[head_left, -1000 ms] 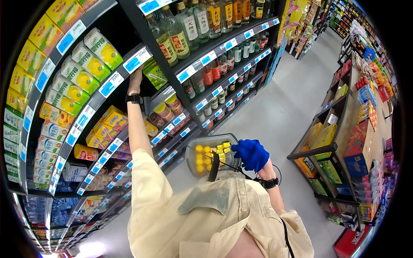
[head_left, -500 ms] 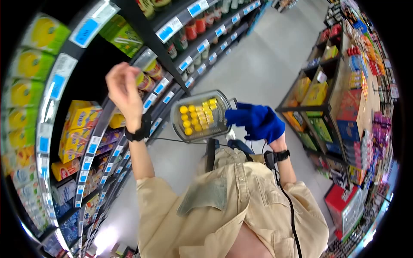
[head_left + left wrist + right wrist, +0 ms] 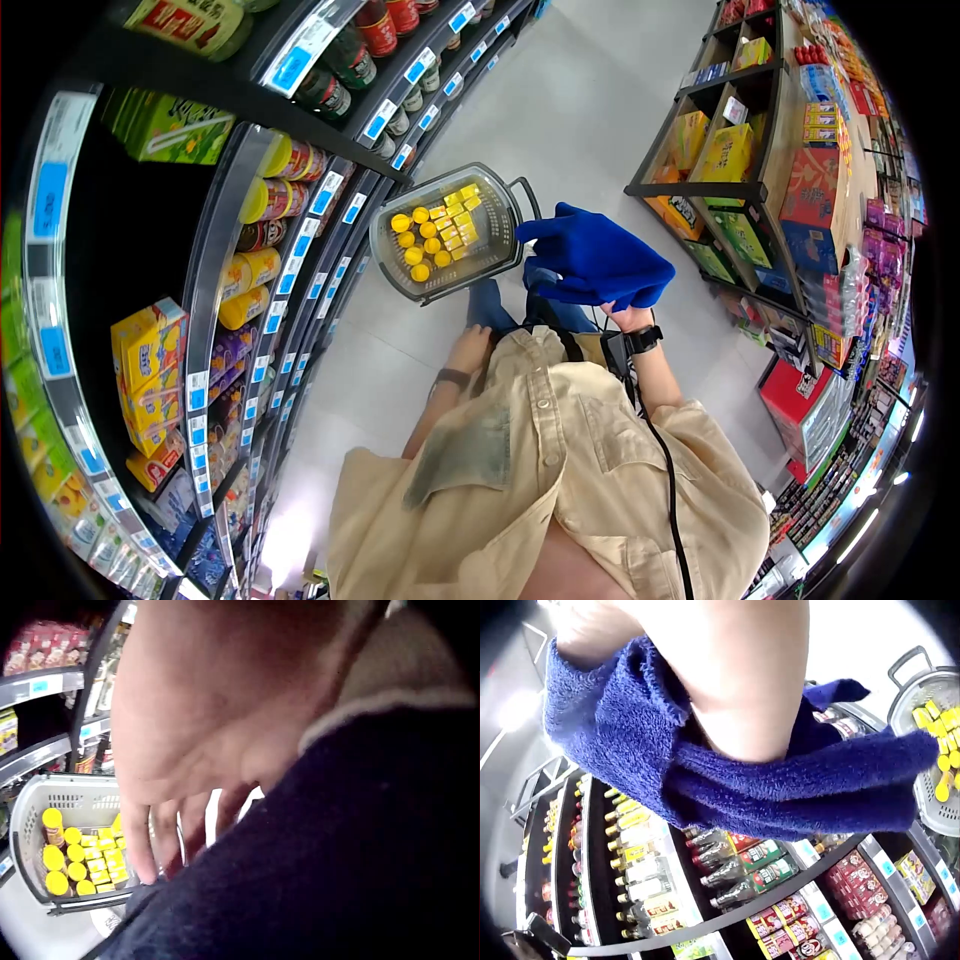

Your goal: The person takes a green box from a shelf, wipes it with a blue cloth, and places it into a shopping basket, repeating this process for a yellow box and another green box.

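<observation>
My left hand (image 3: 470, 349) hangs by the thigh with its fingers loosely bent. In the left wrist view its fingertips rest against dark blue trousers (image 3: 315, 847). My right hand (image 3: 628, 319) holds a blue terry towel (image 3: 610, 260), which drapes over it and hides the fingers. Close up in the right wrist view, the towel bunches around the hand in thick folds. Beside the towel's left end, low in front of my legs, is a grey plastic shopping basket (image 3: 492, 250). Inside are several yellow-lidded canisters (image 3: 413, 256) and small yellow boxes (image 3: 455, 228).
Shelves on the left hold yellow drink packs (image 3: 150, 370), green cartons (image 3: 170, 125) and yellow-lidded cans (image 3: 270, 200). Across the aisle floor (image 3: 590, 110), a display rack (image 3: 760, 190) bears boxes and snacks. A red box (image 3: 800, 400) stands lower right. A black cable (image 3: 670, 480) crosses the shirt.
My left hand has left the green cartons' shelf and dropped, with nothing in it, to my thigh. The towel hangs more spread out. The view has turned away from the bottle shelves.
</observation>
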Demonstrator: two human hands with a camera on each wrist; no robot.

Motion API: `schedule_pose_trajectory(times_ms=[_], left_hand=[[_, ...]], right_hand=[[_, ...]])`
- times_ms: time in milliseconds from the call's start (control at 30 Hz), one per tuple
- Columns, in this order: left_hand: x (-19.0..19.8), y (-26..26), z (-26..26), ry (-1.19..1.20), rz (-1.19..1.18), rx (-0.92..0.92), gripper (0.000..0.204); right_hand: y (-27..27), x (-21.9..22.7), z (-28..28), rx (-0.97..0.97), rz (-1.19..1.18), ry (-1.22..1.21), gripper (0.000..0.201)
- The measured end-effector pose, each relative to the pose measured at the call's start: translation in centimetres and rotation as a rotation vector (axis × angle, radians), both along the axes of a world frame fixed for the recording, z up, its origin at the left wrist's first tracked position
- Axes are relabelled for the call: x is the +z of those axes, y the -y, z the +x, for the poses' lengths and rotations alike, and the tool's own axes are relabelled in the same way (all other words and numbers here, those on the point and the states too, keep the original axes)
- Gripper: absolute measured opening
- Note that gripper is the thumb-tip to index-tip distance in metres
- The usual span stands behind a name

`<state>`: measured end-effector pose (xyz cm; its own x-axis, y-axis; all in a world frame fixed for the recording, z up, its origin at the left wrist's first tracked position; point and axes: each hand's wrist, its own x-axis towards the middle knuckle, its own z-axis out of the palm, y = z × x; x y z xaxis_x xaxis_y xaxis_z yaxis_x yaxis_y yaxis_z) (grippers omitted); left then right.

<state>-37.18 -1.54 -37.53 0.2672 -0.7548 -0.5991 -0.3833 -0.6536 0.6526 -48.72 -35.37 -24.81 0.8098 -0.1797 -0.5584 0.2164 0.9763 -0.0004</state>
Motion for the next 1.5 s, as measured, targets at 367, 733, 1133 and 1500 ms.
schedule_pose_trajectory(times_ms=[367, 733, 1133, 1500], left_hand=[[-9.3, 0.5, 12.7, 0.023, 0.128, 0.667, 0.028], [-29.7, 11.3, 17.2, -0.039, 0.229, 0.955, 0.033], [-45.5, 26.3, 20.7, -0.553, 0.363, 1.492, 0.058], [-53.9, 27.9, 19.7, -0.510, 0.255, 1.884, 0.029]], right_hand=[[4.4, -8.4, -0.2, 0.037, 0.235, -0.408, 0.051], [9.6, -18.9, -7.9, 0.065, 0.285, -0.801, 0.052], [9.7, -27.8, -14.3, 0.118, 0.344, -1.027, 0.053], [9.5, -29.0, -17.5, 0.123, 0.368, -1.083, 0.054]])
